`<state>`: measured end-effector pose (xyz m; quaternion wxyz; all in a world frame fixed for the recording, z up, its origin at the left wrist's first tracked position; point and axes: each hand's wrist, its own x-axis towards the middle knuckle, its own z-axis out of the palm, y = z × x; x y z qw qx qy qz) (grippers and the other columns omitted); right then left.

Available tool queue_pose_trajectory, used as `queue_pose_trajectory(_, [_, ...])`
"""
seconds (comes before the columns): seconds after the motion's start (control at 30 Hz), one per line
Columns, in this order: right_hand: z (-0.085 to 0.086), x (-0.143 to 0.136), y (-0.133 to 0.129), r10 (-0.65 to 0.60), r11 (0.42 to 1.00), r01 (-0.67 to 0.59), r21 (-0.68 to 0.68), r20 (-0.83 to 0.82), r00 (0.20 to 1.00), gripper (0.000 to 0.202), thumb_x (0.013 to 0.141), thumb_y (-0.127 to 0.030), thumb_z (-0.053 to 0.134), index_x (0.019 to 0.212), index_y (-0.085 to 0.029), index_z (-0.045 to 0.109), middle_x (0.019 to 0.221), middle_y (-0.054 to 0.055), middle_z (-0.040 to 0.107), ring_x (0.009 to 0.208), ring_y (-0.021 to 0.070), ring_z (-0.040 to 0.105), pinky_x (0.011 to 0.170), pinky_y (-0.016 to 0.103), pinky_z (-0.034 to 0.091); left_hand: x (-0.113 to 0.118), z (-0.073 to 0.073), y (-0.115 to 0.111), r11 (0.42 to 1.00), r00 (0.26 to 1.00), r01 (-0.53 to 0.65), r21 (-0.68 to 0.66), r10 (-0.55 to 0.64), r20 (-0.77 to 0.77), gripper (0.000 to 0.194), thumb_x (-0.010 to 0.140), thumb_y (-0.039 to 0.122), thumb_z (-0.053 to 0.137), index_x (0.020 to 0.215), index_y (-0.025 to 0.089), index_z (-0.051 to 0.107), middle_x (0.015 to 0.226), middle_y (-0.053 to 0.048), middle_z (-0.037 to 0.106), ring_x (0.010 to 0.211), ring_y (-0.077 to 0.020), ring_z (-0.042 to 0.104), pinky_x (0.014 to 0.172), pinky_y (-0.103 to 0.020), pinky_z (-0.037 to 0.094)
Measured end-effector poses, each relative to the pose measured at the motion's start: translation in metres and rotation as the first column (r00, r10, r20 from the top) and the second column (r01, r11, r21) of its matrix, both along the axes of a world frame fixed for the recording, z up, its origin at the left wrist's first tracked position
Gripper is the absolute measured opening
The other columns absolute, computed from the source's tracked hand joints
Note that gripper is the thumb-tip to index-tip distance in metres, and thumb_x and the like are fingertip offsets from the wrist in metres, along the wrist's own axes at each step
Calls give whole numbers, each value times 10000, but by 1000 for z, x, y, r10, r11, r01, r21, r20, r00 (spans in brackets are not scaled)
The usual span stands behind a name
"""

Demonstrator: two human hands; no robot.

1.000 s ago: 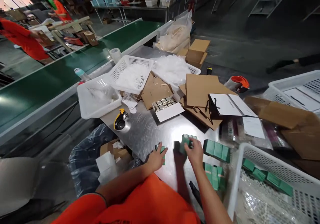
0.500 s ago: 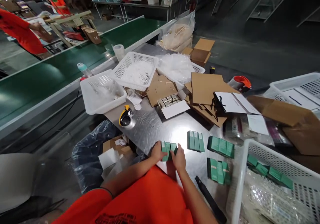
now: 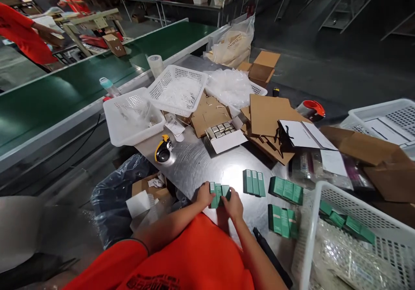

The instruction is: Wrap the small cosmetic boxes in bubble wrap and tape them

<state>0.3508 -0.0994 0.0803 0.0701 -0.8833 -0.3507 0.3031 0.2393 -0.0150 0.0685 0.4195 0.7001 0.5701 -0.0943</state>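
Three small green boxes (image 3: pixel 218 195) stand side by side at the near edge of the metal table. My left hand (image 3: pixel 204 195) grips the row from its left end, thumb across the front. From the other end my right hand (image 3: pixel 234 204) closes on the rightmost box, which sits slightly askew. Just right of my hands lies another set of green boxes (image 3: pixel 253 183) with white labels. Two further groups rest beyond it, one upper green group (image 3: pixel 286 189) and one lower green group (image 3: pixel 282 221) with a pale band across it.
A white basket (image 3: pixel 316 221) at right holds green boxes and bubble wrap. A yellow tape dispenser (image 3: pixel 163 150), an open white carton (image 3: pixel 227 141) and flattened cardboard (image 3: pixel 269 115) lie farther back. A lined bin (image 3: pixel 121 195) stands left. A green conveyor (image 3: pixel 81 82) runs behind, with people beyond.
Both hands stay on the row of green boxes with hardly any movement. The camera view has shifted slightly.
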Motion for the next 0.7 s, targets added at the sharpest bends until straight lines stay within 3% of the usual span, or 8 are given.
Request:
queue_pose_trajectory(0.23, [2,0,3,13,1000,-13,-17,8,1000,353,929,-247,561,1273,-170,535,1187,120,657,1053,210,658,725,252,439,1,4,0,1000,1000,-13,-10,13,-10,357,848,176,702,1177,138,570,1182,-146,691,1093,-239,663,875,-272,459])
queue_pose_trajectory(0.33, [3,4,2,29,1000,-29,-7,5,1000,362,919,-265,583,1264,-164,539,1187,112,664,1056,200,656,722,240,436,2,7,-2,999,999,-34,-5,34,-12,524,843,160,695,1326,139,493,1207,-148,679,1119,-239,653,901,-279,463])
queue_pose_trajectory(0.5, [7,13,-6,18,1000,-18,-14,24,1000,286,928,-255,541,1197,-164,574,1129,111,675,1023,204,666,710,244,427,18,14,-15,998,997,-46,44,48,-56,843,860,225,661,1561,129,202,1447,-250,466,1141,-317,643,930,-374,485])
queue_pose_trajectory(0.7, [9,18,-13,37,999,-37,0,5,999,310,946,-298,531,1222,-159,559,1166,122,664,1046,210,660,710,250,432,38,15,-28,991,989,55,120,-37,-142,925,848,369,681,1581,106,182,1387,-289,461,1105,-396,643,914,-447,508])
